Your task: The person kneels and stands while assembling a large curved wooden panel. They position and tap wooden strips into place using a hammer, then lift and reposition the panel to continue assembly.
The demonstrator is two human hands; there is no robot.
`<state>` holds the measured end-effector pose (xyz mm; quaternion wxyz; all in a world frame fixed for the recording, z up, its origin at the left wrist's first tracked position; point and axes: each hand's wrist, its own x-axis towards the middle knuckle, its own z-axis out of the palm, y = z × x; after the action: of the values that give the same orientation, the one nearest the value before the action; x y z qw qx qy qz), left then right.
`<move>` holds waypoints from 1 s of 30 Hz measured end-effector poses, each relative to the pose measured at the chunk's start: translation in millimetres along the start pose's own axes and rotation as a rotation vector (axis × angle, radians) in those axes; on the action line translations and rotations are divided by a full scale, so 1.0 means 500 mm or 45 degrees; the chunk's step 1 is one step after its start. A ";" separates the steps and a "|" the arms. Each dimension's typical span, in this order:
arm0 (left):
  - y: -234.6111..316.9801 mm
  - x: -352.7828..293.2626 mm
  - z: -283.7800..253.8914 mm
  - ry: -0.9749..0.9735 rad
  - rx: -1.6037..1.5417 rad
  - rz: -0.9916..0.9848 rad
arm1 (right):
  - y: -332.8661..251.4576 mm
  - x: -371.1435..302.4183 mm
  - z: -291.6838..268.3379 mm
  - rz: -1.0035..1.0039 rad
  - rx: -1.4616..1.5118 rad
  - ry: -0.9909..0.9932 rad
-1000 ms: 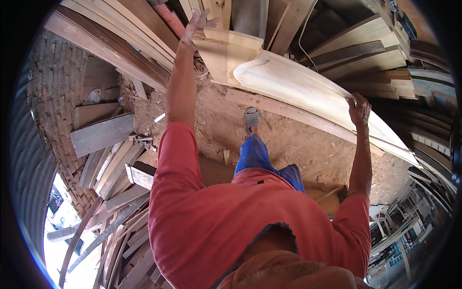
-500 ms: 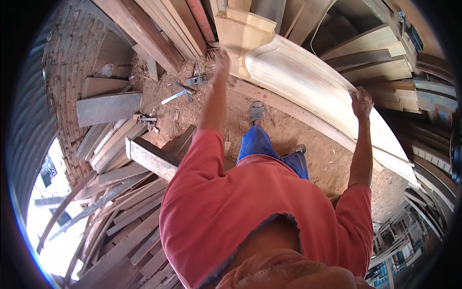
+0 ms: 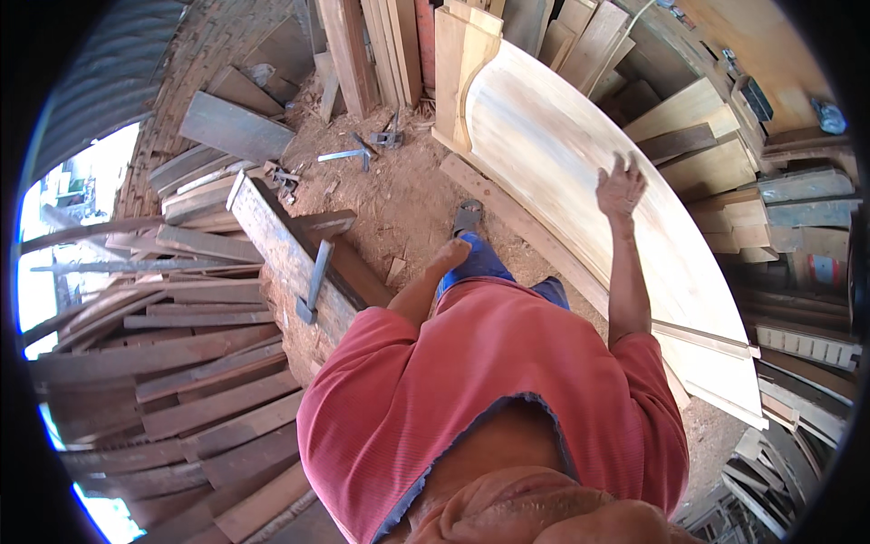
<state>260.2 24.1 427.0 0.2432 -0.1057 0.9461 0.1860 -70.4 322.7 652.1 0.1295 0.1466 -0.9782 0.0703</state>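
A large pale wooden panel (image 3: 580, 136) leans upright in front of me, with a curved moulded border at its left end. Over its face is my right hand (image 3: 623, 186), open with the fingers spread; whether the palm touches the wood I cannot tell. My left hand (image 3: 451, 254) is low beside my blue trousers (image 3: 480, 263), and its fingers do not show clearly. No tool is visible in either hand.
A blue-grey hammer-like tool (image 3: 314, 283) lies on a thick beam (image 3: 263, 218) at my left. Beyond it on the dusty ground are a T-shaped tool (image 3: 349, 155) and what looks like a hand plane (image 3: 387, 139). Stacked boards (image 3: 208, 363) fill the left; more timber (image 3: 698, 145) stands right.
My left hand has left the panel's left end and dropped to my trousers. My right hand has let go of the panel's edge and shifted left over its face. The hammer-like tool has come into view.
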 end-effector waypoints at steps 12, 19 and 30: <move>0.207 -0.331 0.080 0.157 -1.002 -0.500 | 0.255 -0.470 0.010 -0.041 0.552 -1.103; 0.204 -0.429 0.117 0.096 -1.072 -0.696 | 0.384 -0.749 0.110 0.294 0.302 -1.554; -0.045 -0.613 -0.016 1.159 -0.232 -0.893 | 0.203 -0.691 0.183 -0.124 0.465 -1.297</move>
<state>526.7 34.2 579.9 -0.1512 -0.5026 0.8439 0.1109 196.6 495.5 459.7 -0.3855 0.2275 -0.8810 0.1533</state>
